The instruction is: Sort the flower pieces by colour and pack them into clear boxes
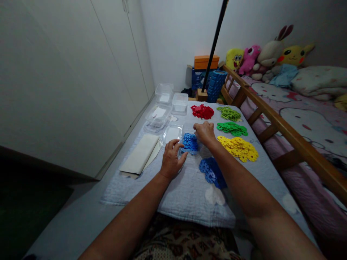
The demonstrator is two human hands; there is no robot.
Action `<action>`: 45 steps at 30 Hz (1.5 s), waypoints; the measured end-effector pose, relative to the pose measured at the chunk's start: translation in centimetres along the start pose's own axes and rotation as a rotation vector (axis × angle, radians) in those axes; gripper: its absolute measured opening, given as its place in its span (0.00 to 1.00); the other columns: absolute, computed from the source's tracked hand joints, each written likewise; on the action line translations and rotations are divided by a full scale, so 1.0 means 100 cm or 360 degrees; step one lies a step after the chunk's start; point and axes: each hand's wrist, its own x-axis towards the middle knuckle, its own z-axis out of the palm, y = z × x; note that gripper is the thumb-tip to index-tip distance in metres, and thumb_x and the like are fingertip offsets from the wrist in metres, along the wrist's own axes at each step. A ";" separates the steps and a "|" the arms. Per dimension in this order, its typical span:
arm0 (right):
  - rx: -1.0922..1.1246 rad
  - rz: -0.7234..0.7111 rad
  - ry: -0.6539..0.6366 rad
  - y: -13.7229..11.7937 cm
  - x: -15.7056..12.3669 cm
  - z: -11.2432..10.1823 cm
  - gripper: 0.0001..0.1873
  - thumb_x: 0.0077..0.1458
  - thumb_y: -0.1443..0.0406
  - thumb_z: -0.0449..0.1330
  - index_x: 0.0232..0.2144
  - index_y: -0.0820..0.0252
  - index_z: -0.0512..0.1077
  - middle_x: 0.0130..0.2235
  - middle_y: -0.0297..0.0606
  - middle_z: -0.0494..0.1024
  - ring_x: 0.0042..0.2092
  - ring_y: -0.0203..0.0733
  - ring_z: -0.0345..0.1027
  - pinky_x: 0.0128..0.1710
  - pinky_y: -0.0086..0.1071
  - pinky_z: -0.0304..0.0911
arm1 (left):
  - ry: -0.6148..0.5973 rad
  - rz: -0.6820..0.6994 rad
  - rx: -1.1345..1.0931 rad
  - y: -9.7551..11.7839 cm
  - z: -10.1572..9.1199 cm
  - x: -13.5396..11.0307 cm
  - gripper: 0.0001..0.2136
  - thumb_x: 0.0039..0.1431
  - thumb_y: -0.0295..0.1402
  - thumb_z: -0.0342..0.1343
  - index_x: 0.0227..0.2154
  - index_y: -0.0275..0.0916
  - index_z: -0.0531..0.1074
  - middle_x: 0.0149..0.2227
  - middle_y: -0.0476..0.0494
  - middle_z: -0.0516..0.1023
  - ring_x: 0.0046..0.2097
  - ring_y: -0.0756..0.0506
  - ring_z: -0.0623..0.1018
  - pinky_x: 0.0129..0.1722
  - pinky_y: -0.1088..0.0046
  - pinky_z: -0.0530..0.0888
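While the left hand (171, 159) sits beside a clear container (201, 150), its fingers spread and loosely curved around no visible object, the right hand (205, 133) is at the far-right side, fingers bent inward — grip cannot be told. Blue flower pieces (190, 142) lie inside; another blue pile (213, 172) lies nearer the body on the table (187, 191).

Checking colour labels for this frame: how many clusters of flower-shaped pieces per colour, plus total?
Red cluster: 1
Light green cluster: 1
Green cluster: 1
Yellow cluster: 1
Blue: 2 (lighter blue cluster, darker blue cluster)
Total: 6 clusters. Pieces overlap too much to count singly.
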 end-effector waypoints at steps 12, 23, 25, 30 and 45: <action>0.0726 -0.0079 0.0011 0.071 -0.090 0.001 0.05 0.57 0.65 0.62 0.36 0.58 0.78 0.38 0.41 0.81 0.42 0.46 0.71 0.45 0.38 0.61 | -0.0007 0.0025 0.0004 -0.001 0.001 0.001 0.11 0.59 0.32 0.63 0.45 0.41 0.72 0.53 0.38 0.71 0.58 0.38 0.72 0.60 0.56 0.71; 0.0372 -0.0128 -0.0317 0.035 -0.121 0.013 0.17 0.51 0.55 0.70 0.43 0.53 0.80 0.50 0.45 0.75 0.53 0.55 0.63 0.51 0.42 0.55 | -0.0004 0.0012 0.0013 -0.001 0.001 0.001 0.11 0.59 0.32 0.62 0.44 0.41 0.72 0.53 0.38 0.71 0.57 0.38 0.72 0.60 0.56 0.70; 0.0429 -0.0133 -0.0330 0.034 -0.119 0.014 0.14 0.52 0.58 0.70 0.41 0.54 0.80 0.48 0.44 0.76 0.52 0.53 0.64 0.50 0.41 0.55 | -0.0004 0.0009 0.0019 -0.001 0.001 0.001 0.11 0.59 0.32 0.62 0.44 0.41 0.72 0.53 0.38 0.71 0.57 0.38 0.72 0.60 0.56 0.70; 0.0618 -0.0055 -0.0210 0.038 -0.113 0.021 0.07 0.56 0.61 0.65 0.36 0.56 0.80 0.40 0.40 0.80 0.46 0.47 0.69 0.47 0.38 0.57 | 0.0007 0.0005 0.0027 -0.002 0.002 0.001 0.11 0.58 0.32 0.63 0.44 0.41 0.72 0.52 0.39 0.71 0.57 0.38 0.72 0.60 0.56 0.70; 0.1421 -0.0052 0.0026 0.061 -0.106 0.001 0.08 0.54 0.59 0.64 0.31 0.58 0.78 0.35 0.38 0.80 0.39 0.44 0.74 0.43 0.36 0.65 | -0.0023 0.0002 0.0014 -0.002 0.002 0.000 0.10 0.59 0.31 0.62 0.44 0.41 0.72 0.53 0.38 0.71 0.58 0.39 0.72 0.61 0.55 0.70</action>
